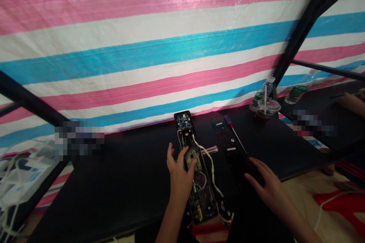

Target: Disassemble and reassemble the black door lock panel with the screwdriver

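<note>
A long black housing [211,197], like an opened electronic door lock, lies lengthwise on the black table. It holds a blue circuit board [184,122] at the far end and a round mechanism [192,155] mid-way. My left hand [180,165] is over that mechanism, fingers spread, thumb and fingertips at its edges. A white cable [209,159] runs along the housing's right side. My right hand [266,184] has thumb and fingers around a dark, elongated part [256,172], hard to make out against the table. Just beyond it rests a screwdriver [229,121] with a purple-red handle.
A flat dark panel [224,133] lies between housing and screwdriver. A pinkish packet [209,150] is beside the housing. A lidded cup with straw [265,109] and bottles stand at the back right. Another person's hand [353,102] is far right. White cables [11,197] hang left.
</note>
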{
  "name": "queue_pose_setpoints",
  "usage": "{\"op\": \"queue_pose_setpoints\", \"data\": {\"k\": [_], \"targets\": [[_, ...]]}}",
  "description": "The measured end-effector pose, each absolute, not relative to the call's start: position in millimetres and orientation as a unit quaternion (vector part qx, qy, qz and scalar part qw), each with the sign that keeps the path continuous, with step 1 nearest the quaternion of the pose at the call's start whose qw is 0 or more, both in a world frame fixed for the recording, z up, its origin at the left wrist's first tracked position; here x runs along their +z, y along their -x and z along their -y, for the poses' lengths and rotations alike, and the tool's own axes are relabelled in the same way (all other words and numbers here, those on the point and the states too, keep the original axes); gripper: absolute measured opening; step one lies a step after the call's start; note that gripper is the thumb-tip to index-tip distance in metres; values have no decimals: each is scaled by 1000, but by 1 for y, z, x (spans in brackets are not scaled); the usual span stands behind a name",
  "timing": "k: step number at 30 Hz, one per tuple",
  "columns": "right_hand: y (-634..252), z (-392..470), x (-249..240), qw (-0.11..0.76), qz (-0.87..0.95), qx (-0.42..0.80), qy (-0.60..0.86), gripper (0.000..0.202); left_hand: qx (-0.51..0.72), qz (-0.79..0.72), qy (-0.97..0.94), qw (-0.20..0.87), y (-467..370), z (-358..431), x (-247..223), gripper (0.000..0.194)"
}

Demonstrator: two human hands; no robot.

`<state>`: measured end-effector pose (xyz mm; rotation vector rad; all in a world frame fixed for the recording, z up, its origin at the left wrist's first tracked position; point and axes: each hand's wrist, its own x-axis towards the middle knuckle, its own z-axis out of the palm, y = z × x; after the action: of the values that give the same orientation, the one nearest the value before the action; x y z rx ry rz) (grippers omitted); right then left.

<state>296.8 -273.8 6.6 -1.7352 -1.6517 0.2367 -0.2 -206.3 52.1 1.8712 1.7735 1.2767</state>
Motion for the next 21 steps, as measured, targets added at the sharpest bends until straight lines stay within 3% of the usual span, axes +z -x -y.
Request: {"op": "queue_pose_setpoints", "data": {"k": [4,7,10,16,21], "targets": [[-306,287,-30,309,685,62,656,45,479,-600,-633,104,-14,231,65,25],[-301,281,-35,310,690,28,653,38,423,-510,-738,122,-33,258,69,19],[-297,270,-32,334,702,36,628,34,322,-390,-854,126,-53,278,52,16],[-301,272,-23,408,672,119,607,33,280,-388,-876,-58,-69,284,5,10],[-292,285,-6,461,596,144,642,32,247,-370,-896,-14,-66,276,17,13]]}}
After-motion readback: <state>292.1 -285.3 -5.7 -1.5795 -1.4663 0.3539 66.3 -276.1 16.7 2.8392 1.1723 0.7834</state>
